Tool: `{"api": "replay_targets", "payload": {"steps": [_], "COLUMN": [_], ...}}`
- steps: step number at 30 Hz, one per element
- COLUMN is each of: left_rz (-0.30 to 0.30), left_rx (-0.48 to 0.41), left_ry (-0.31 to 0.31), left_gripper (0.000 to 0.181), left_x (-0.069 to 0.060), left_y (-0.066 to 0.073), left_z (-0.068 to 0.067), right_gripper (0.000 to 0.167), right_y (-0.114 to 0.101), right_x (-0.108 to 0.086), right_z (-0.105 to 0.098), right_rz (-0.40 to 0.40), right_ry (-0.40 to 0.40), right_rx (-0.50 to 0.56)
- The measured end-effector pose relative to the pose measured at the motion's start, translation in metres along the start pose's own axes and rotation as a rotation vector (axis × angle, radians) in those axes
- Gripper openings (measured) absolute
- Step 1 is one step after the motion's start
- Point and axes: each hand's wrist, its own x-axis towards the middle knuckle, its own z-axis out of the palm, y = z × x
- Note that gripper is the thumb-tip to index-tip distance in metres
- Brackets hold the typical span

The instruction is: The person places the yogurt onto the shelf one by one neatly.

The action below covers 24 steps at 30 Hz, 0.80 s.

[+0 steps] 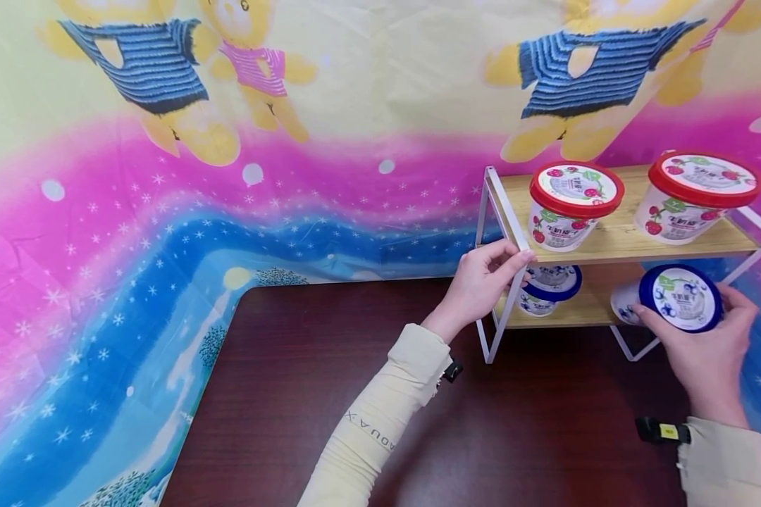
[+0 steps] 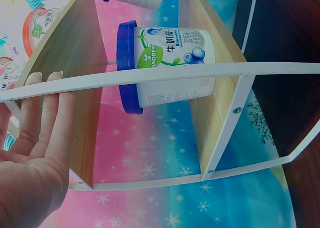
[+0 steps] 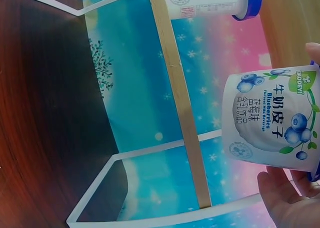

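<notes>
A two-tier wooden shelf rack [image 1: 640, 246] with a white metal frame stands at the right of the table. My left hand [image 1: 482, 282] holds the frame by its upper left side, fingers around the white bar [image 2: 150, 76]. In my right hand [image 1: 713, 359] is a blue-lidded blueberry tub [image 1: 683, 299], gripped around the lid and tilted with its lid toward me, at the right front of the lower tier. Its printed side [image 3: 270, 120] faces the right wrist camera. Another blue-lidded tub [image 1: 545, 296] stands upright on the lower tier's left, partly hidden by my left fingers.
On the upper tier stand two red-lidded tubs, one at the left [image 1: 564, 225] and one at the right [image 1: 678, 218]. Behind the dark wooden table [image 1: 304, 394] hangs a colourful cloth [image 1: 368, 169] with bears.
</notes>
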Motion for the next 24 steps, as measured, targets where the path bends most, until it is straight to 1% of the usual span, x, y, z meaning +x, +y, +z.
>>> {"api": "replay_targets", "payload": {"steps": [4, 9, 13, 16, 22, 24], "left_rz": [0.003, 0.0, -0.003, 0.0, -0.001, -0.003], "left_rx": [0.009, -0.001, -0.018, -0.008, -0.005, -0.005], "left_ry": [0.002, 0.0, -0.004, -0.002, -0.002, -0.004], "left_gripper": [0.02, 0.02, 0.02, 0.02, 0.02, 0.02], "left_x": [0.0, 0.0, 0.0, 0.0, 0.0, 0.0], "left_y": [0.0, 0.0, 0.0, 0.0, 0.0, -0.001], "left_z": [0.0, 0.0, 0.0, 0.0, 0.0, -0.001], "right_gripper": [0.092, 0.093, 0.094, 0.095, 0.094, 0.093], "right_y": [-0.001, -0.003, -0.005, -0.005, -0.011, -0.012], "right_x": [0.003, 0.006, 0.009, 0.012, 0.015, 0.015], "right_z": [0.004, 0.009, 0.012, 0.015, 0.018, 0.02], "right_rz": [-0.001, 0.006, -0.024, -0.045, -0.044, -0.046], "right_ry": [-0.014, -0.046, -0.032, -0.017, -0.056, -0.053], "right_rx": [0.003, -0.009, -0.019, -0.018, -0.016, -0.026]}}
